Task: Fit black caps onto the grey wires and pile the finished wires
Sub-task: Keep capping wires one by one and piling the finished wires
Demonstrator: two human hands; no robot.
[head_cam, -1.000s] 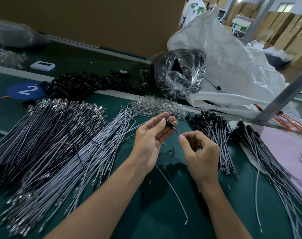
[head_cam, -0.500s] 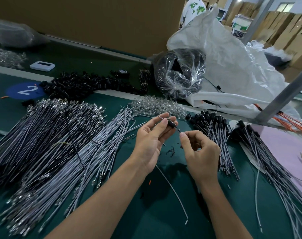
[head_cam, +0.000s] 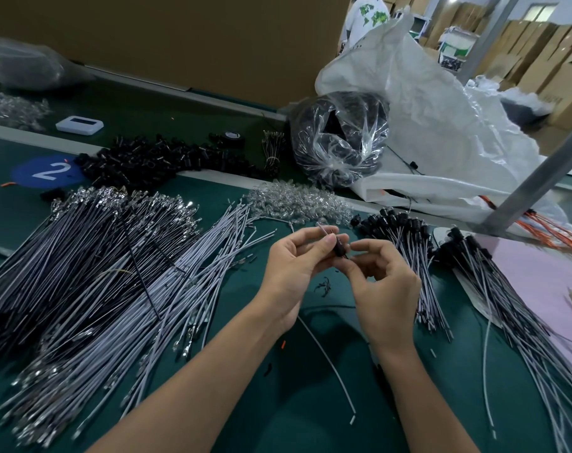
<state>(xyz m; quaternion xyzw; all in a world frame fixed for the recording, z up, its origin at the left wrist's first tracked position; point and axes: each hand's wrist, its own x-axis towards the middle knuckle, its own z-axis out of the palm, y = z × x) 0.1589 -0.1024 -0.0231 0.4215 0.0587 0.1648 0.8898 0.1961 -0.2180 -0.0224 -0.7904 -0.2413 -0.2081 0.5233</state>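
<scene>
My left hand [head_cam: 294, 266] pinches a small black cap [head_cam: 339, 248] threaded on a grey wire [head_cam: 330, 364], whose tail runs down under my palm across the green table [head_cam: 311, 420]. My right hand [head_cam: 381, 286] pinches the same wire just below the cap, fingertips nearly touching the left fingers. A big heap of uncapped grey wires [head_cam: 91, 282] lies to the left. Two piles of capped wires lie to the right, the nearer pile [head_cam: 412, 256] beside my right hand and the farther pile [head_cam: 494, 289] beyond it. Loose black caps [head_cam: 154, 161] are heaped at the back.
A heap of clear plastic pieces [head_cam: 294, 202] lies just beyond my hands. A clear bag of black parts [head_cam: 340, 138] and a large white sack [head_cam: 441, 132] stand behind. A metal post [head_cam: 533, 181] slants at right, above orange wires [head_cam: 565, 230] and a pink sheet [head_cam: 546, 289].
My right hand has moved up along the wire until it meets the cap at my left fingertips. The cap now sits lower between my left fingers, and the wire tip pokes out above them.
</scene>
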